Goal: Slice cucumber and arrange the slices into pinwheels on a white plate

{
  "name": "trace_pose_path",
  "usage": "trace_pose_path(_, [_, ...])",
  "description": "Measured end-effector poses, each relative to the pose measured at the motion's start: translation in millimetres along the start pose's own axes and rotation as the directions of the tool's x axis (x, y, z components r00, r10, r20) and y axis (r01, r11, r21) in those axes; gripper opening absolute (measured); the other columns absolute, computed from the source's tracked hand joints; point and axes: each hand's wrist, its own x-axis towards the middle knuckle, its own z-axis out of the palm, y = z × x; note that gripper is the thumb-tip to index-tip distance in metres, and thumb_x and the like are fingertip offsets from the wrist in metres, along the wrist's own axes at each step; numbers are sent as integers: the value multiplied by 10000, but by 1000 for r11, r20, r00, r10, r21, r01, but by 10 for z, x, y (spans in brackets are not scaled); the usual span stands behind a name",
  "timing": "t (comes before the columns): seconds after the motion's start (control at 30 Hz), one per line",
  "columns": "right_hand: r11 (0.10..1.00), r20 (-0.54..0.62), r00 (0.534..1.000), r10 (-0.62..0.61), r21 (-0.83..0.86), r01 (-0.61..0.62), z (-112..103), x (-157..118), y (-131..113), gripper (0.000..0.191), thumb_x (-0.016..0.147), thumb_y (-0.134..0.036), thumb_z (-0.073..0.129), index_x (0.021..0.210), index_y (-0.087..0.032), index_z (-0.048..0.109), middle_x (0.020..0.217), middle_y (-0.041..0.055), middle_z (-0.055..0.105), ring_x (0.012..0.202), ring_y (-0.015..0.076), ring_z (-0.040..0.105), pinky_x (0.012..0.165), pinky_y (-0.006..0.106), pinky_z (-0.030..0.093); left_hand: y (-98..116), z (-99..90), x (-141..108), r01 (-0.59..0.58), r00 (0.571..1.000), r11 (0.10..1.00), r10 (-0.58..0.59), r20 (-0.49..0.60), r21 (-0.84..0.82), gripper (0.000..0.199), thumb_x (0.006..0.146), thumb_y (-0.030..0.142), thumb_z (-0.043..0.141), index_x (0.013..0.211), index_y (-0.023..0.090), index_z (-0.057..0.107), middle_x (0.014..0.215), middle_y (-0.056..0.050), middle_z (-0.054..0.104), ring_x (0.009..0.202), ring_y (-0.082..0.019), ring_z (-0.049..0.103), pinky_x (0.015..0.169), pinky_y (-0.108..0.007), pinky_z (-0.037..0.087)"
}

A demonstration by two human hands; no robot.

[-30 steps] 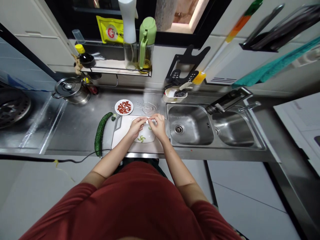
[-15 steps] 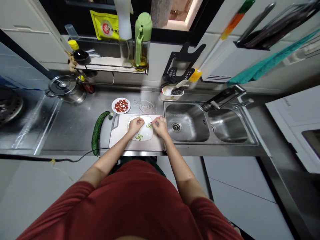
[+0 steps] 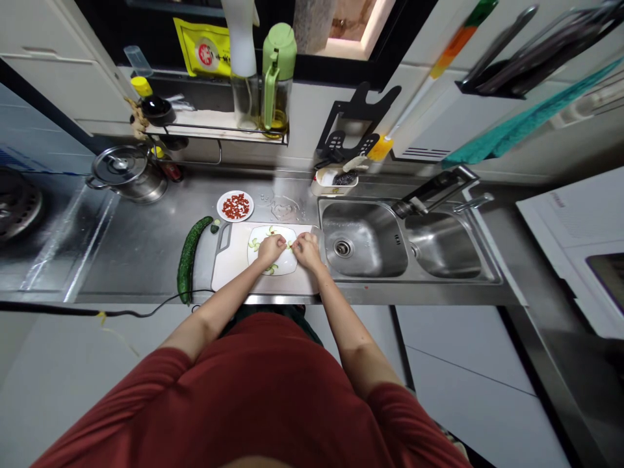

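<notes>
Both hands meet over the right part of a white plate (image 3: 285, 265) on the cutting board (image 3: 234, 265). My left hand (image 3: 271, 249) has its fingers pinched together at the green slices. Just beside it, my right hand (image 3: 307, 249) is closed too, its fingertips at the plate's right edge. What either pinch holds is too small to make out. Thin green slices lie in small pinwheel shapes on the plate, one at the bottom (image 3: 271, 269), others at the left and top. A small plate of red pieces (image 3: 236, 207) stands behind the board.
A long cucumber (image 3: 189, 260) lies left of the board, with a small cut end (image 3: 215, 227) near it. The double sink (image 3: 365, 260) is at the right. A lidded pot (image 3: 127, 175) stands at the back left, below a shelf of bottles (image 3: 209, 123).
My left hand has moved right and slightly down, uncovering slices at the plate's left and top. My right hand has shifted slightly left and down, and the two hands are closer together.
</notes>
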Motion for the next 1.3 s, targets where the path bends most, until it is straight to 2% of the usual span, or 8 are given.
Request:
trace_pose_path(0.17, [997,80,996,30,-75,-24,-17,6,-39,169,866,-286,511,806,-189,637,1071,77,514,1039,236,377,892,332,360,87,2,-9,7,999,998,-10,45,57,148,787,242,581,908,214,662,835,-9,682,792,-145,600,724,-232,417])
trace_pose_path(0.3, [994,101,994,42,-102,-32,-17,18,-44,179,870,-288,498,825,-190,641,1100,83,507,1064,244,365,892,336,359,132,8,4,37,997,994,-43,65,102,157,801,239,571,930,216,659,855,-11,682,804,-137,595,731,-223,414])
trace_pose_path(0.43, [992,115,992,42,-121,-28,-10,23,-43,187,871,-283,491,829,-188,646,1113,86,503,1067,247,368,894,343,360,124,36,30,13,998,991,-22,65,131,154,806,227,554,924,215,654,866,-13,681,808,-138,592,716,-224,408])
trace_pose_path(0.77, [990,105,993,48,-140,-33,9,39,-54,187,865,-273,492,838,-185,655,1116,93,493,1085,250,351,909,354,350,100,101,69,-17,998,981,4,67,195,146,814,266,553,914,218,648,877,-20,672,809,-150,587,697,-237,402])
trace_pose_path(1.3, [991,85,994,66,-119,-56,7,35,-32,165,864,-272,484,895,-196,627,1116,86,481,1057,246,375,894,354,353,172,48,38,0,998,982,-13,69,191,163,825,237,541,948,221,648,885,-26,670,855,-155,590,740,-242,411])
